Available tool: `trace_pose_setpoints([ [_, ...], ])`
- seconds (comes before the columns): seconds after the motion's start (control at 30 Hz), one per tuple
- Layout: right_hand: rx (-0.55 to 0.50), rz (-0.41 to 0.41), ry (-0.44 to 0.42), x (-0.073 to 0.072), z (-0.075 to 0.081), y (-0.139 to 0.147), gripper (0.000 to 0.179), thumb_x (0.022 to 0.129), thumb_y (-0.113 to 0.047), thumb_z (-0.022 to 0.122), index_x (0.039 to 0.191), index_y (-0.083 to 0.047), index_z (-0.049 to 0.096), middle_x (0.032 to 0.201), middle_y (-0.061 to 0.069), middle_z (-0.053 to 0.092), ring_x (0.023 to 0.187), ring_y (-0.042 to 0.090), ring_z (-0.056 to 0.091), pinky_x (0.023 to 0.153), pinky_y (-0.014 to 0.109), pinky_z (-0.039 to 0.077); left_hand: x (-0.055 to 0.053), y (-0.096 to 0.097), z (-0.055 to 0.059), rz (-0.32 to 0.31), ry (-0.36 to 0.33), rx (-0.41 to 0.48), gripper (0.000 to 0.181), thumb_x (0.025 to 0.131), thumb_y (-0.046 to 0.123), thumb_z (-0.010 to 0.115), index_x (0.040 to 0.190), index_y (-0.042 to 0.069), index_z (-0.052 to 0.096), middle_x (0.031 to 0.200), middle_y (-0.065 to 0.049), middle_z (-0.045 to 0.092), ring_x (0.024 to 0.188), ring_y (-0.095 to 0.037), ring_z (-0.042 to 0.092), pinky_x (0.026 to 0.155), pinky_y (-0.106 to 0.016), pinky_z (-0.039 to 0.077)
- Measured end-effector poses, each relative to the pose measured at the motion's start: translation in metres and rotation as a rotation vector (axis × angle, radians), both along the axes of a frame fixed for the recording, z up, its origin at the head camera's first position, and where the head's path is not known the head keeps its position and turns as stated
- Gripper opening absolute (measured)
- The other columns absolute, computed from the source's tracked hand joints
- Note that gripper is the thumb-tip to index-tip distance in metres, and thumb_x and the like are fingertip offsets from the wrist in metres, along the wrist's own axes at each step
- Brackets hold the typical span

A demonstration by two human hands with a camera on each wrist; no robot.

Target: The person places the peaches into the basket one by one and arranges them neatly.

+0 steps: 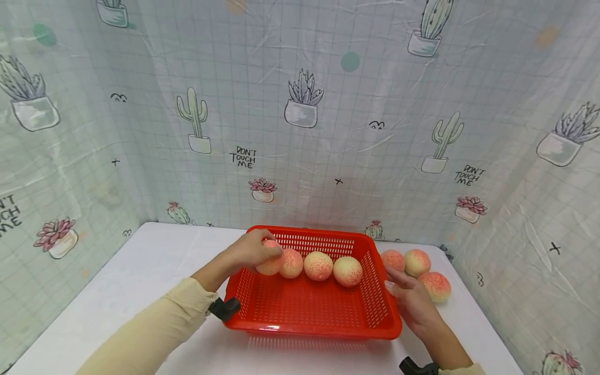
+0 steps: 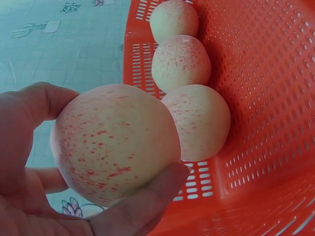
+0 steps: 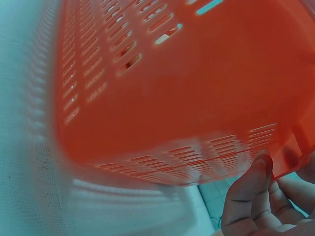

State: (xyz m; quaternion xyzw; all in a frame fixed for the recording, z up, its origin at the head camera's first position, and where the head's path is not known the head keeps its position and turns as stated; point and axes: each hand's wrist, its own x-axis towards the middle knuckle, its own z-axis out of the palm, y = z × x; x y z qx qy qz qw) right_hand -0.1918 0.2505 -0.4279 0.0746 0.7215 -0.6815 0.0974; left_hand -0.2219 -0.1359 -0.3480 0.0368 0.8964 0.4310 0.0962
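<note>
A red perforated plastic basket (image 1: 311, 304) stands on the white table. My left hand (image 1: 253, 250) grips a pink-speckled peach (image 2: 115, 145) over the basket's back left corner, with thumb and fingers round its sides. Three more peaches lie in a row along the back wall: one beside the held peach (image 1: 291, 263), a middle peach (image 1: 318, 266) and a right-hand peach (image 1: 348, 271). At the basket's right side, my right hand (image 1: 414, 302) holds the rim; in the right wrist view its fingers (image 3: 246, 194) bend against the rim's underside.
Outside the basket on the right lie three peaches: one near the rim (image 1: 392, 259), one behind (image 1: 417, 262) and one in front (image 1: 436, 287). A cactus-printed curtain (image 1: 300, 156) encloses the back and sides of the white table (image 1: 178, 250).
</note>
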Motion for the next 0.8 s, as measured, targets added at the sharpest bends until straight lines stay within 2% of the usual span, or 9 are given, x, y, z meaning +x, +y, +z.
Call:
trace_pose_setpoints([
  [0.23,0.003,-0.007,0.0,0.0,0.0,0.0,0.06,0.106,-0.018,0.056,0.163,-0.023,0.036,0.168,0.012,0.039,0.122,0.013,0.066,0.102,0.036,0.059,-0.002,0.005,0.0,0.005,-0.016,-0.059,0.03,0.088,0.024,0.07,0.113,0.007,0.07,0.101,-0.009,0.068,0.08,-0.021,0.064,0.06,-0.035,0.061],
  [0.47,-0.002,-0.015,-0.008,0.0,0.0,0.0,0.06,0.106,-0.02,0.057,0.163,-0.024,0.036,0.167,0.01,0.04,0.121,0.012,0.067,0.102,0.036,0.059,-0.005,0.011,-0.003,-0.005,-0.015,-0.168,0.025,0.088,0.023,0.073,0.105,0.006,0.07,0.095,-0.009,0.068,0.078,-0.021,0.063,0.06,-0.032,0.058],
  [0.67,-0.002,-0.006,-0.004,0.001,0.0,-0.001,0.061,0.106,-0.019,0.058,0.163,-0.021,0.036,0.166,0.011,0.041,0.121,0.013,0.066,0.102,0.036,0.059,-0.006,0.015,-0.009,-0.007,-0.005,-0.291,0.028,0.086,0.021,0.075,0.108,0.004,0.07,0.1,-0.01,0.07,0.081,-0.021,0.063,0.062,-0.031,0.056],
  [0.8,-0.003,-0.008,-0.001,0.001,0.0,-0.001,0.061,0.106,-0.018,0.058,0.163,-0.021,0.036,0.166,0.011,0.042,0.12,0.012,0.067,0.101,0.035,0.06,-0.006,0.016,-0.011,-0.005,-0.014,-0.338,0.03,0.086,0.021,0.075,0.11,0.004,0.071,0.102,-0.011,0.07,0.081,-0.022,0.063,0.061,-0.033,0.057],
])
